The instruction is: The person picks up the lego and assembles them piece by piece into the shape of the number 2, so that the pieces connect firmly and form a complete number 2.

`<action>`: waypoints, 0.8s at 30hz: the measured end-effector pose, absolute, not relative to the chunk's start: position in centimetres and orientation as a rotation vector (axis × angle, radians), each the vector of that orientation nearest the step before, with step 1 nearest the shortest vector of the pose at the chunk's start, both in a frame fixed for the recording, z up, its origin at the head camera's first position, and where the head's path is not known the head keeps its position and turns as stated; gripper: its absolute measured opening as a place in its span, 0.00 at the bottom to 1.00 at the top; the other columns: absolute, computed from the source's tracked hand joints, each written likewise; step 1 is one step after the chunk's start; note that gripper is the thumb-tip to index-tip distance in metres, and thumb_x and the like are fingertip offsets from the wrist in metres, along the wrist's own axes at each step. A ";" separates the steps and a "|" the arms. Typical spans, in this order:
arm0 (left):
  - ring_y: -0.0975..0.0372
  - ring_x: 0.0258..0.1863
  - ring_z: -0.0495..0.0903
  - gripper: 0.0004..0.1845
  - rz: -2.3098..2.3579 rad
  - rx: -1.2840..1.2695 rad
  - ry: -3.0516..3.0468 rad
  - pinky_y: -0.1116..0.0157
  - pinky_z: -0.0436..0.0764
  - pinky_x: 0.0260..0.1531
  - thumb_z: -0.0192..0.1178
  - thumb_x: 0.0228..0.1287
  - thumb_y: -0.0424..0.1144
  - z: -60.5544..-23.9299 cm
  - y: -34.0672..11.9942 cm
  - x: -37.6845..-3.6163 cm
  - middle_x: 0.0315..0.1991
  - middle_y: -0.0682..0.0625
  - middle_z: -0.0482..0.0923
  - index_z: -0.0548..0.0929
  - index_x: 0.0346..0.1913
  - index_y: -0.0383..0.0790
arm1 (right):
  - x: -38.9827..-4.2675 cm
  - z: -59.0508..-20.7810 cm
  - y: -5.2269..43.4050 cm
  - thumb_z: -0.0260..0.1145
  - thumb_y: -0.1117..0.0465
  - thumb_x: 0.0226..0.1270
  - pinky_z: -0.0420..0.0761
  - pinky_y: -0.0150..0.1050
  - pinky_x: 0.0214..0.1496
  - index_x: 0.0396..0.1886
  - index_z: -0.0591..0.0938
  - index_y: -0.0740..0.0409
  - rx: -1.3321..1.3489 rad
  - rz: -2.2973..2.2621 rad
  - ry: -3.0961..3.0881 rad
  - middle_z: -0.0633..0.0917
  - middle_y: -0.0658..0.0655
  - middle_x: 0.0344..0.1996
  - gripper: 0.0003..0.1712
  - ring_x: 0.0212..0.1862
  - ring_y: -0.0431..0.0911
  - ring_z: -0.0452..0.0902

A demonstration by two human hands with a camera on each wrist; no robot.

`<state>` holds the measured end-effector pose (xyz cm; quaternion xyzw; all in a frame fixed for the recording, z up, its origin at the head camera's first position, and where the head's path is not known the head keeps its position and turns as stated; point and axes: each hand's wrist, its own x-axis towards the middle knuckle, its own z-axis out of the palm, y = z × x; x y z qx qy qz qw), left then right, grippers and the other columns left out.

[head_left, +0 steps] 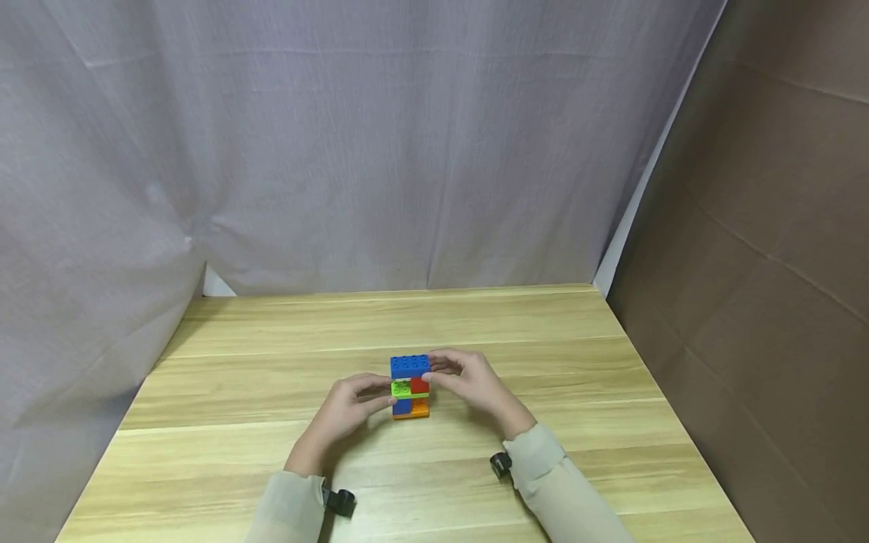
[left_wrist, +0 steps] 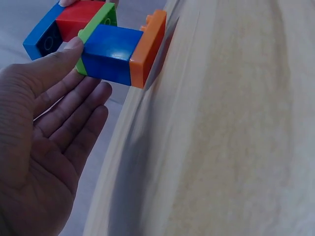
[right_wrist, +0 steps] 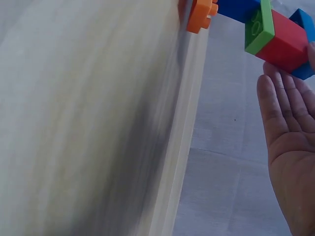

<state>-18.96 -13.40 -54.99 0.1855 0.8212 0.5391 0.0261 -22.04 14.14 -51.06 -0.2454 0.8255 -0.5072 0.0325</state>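
Observation:
A small tower of toy building blocks stands between both hands at mid-table in the head view. From the bottom up it has a thin orange brick [head_left: 420, 412], a blue block [left_wrist: 110, 51] on the left, a thin green brick [head_left: 400, 390], a red block [right_wrist: 284, 40] on the right and a flat blue brick [head_left: 410, 367] on top. My left hand [head_left: 344, 409] pinches the tower around the green brick, thumb in front and fingers behind. From the other side, my right hand [head_left: 475, 382] holds the upper part, its thumb by the red block and blue brick.
The wooden table [head_left: 271, 332] stretches out around the hands. A grey curtain [head_left: 326, 151] hangs behind its far edge, and a brown cloth [head_left: 760, 249] hangs along the right. Each sleeve cuff has a small black camera [head_left: 341, 502] at the wrist.

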 end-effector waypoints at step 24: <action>0.64 0.51 0.82 0.18 1.534 0.453 2.483 0.56 0.79 0.58 0.64 0.68 0.55 -55.1 -12.4 -19.0 0.51 0.59 0.85 0.87 0.53 0.51 | -24.2 -51.6 14.3 0.73 0.47 0.65 0.84 0.48 0.54 0.55 0.84 0.63 -0.373 -1.575 2.322 0.88 0.57 0.46 0.28 0.46 0.50 0.86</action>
